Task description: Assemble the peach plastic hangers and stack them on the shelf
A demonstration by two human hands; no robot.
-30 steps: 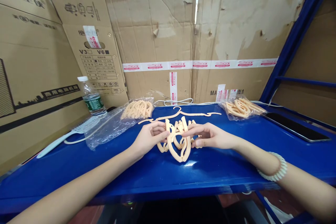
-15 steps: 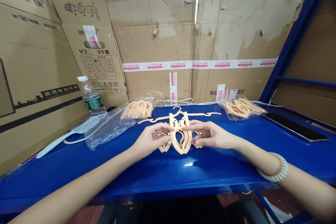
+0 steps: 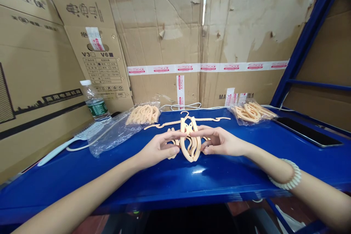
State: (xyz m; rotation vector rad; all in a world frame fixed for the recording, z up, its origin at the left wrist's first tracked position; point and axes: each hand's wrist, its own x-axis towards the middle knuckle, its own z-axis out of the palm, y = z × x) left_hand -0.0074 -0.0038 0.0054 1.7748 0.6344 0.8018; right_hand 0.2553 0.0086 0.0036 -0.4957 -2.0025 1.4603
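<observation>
Upright between both hands is a folded peach-coloured plastic folding hanger [image 3: 187,153]. My left hand [image 3: 159,147] has its fingers and thumb at the hanger's left side, and the index finger reaches across its front. On the opposite side, my right hand [image 3: 219,141] grips the right edge with bent fingers. Just behind stands an opened hanger [image 3: 204,119], arms spread and hook up. Parts of more folded hangers [image 3: 172,131] show behind my hands, mostly hidden.
Bagged hangers [image 3: 144,114] lie left in clear plastic, with another bag of hangers [image 3: 248,112] to the right. A hairbrush [image 3: 63,147] and water bottle [image 3: 97,104] are at left, a phone [image 3: 308,131] at right. Cardboard [image 3: 164,36] walls the blue shelf's [image 3: 131,186] back.
The folded hanger has shifted slightly right and turned a little. My left hand has moved right with it, its index finger stretched further over the front. My right hand is almost unchanged.
</observation>
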